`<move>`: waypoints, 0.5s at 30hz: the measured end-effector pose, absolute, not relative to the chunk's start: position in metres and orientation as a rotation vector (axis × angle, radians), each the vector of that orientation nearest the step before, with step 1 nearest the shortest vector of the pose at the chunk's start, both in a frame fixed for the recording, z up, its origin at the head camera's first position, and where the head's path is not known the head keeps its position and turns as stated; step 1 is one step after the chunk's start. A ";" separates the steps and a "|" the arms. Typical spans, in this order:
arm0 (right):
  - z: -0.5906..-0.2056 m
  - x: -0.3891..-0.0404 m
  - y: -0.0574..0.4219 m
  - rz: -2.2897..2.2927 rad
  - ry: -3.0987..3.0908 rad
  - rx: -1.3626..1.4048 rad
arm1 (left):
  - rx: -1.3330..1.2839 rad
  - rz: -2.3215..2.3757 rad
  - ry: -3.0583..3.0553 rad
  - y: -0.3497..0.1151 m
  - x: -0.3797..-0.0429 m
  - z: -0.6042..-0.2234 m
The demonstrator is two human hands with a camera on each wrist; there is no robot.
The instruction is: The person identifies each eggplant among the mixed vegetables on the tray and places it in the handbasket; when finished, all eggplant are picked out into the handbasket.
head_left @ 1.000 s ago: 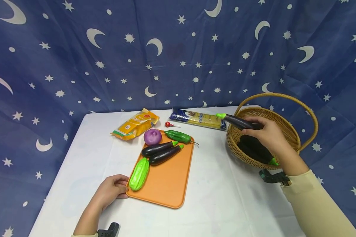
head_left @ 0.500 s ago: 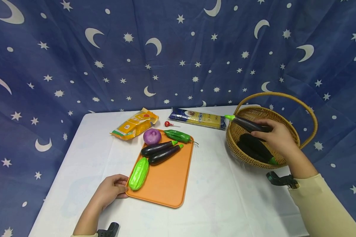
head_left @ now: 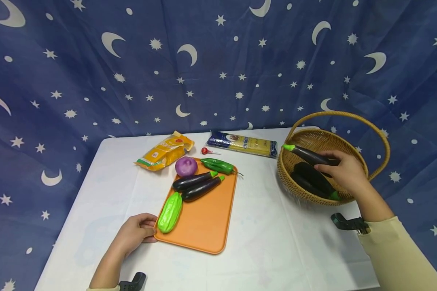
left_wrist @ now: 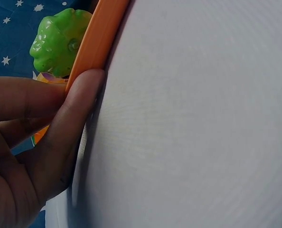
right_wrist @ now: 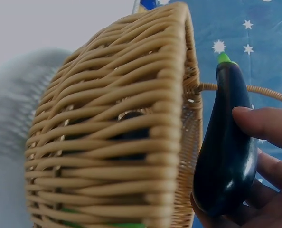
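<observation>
My right hand (head_left: 344, 170) grips a dark purple eggplant (head_left: 307, 154) over the wicker basket (head_left: 285, 178). The eggplant's green stem points left, close to the basket's left rim. In the right wrist view the eggplant (right_wrist: 226, 142) lies between thumb and fingers beside the basket's rim. Below it, dark eggplants (head_left: 311, 182) lie in the basket, one with a green tip. My left hand (head_left: 135, 232) pinches the lower left edge of an orange tray (head_left: 207, 226). On the tray lie a bright green ridged gourd (head_left: 170, 213), two eggplants (head_left: 202, 189), a purple onion (head_left: 186, 167) and a green pepper (head_left: 217, 166).
Behind the tray are a yellow-orange packet (head_left: 166, 151), a red lollipop (head_left: 204, 150) and a long bag of pasta (head_left: 244, 144). The basket's tall handle (head_left: 349, 116) arches up on the right. A blue star-patterned cloth (head_left: 211, 81) hangs behind the white table (head_left: 266, 242).
My right hand has moved right with the eggplant, bringing its stem from over the pasta bag to the basket's rim. The left hand stays at the tray's edge.
</observation>
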State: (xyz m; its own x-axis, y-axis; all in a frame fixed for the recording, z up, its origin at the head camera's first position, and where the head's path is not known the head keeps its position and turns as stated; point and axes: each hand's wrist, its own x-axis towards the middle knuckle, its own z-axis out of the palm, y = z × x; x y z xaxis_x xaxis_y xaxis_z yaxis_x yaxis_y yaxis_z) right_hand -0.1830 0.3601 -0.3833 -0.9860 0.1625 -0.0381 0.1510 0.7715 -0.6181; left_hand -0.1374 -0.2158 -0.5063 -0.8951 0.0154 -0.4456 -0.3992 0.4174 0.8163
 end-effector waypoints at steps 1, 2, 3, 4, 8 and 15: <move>-0.384 -0.183 0.361 1.010 -2.943 -0.261 | -0.327 1.474 2.293 -0.216 -0.137 -0.506; -0.385 -0.183 0.361 1.004 -2.944 -0.263 | -0.327 1.472 2.295 -0.216 -0.137 -0.506; -0.386 -0.183 0.362 0.994 -2.946 -0.266 | -0.328 1.472 2.294 -0.216 -0.137 -0.506; -0.387 -0.183 0.363 0.992 -2.947 -0.270 | -0.330 1.472 2.293 -0.216 -0.137 -0.506; -0.389 -0.184 0.366 0.975 -2.958 -0.290 | -0.329 1.470 2.293 -0.216 -0.137 -0.506; -0.396 -0.185 0.375 0.928 -2.962 -0.317 | -0.322 1.477 2.290 -0.217 -0.137 -0.507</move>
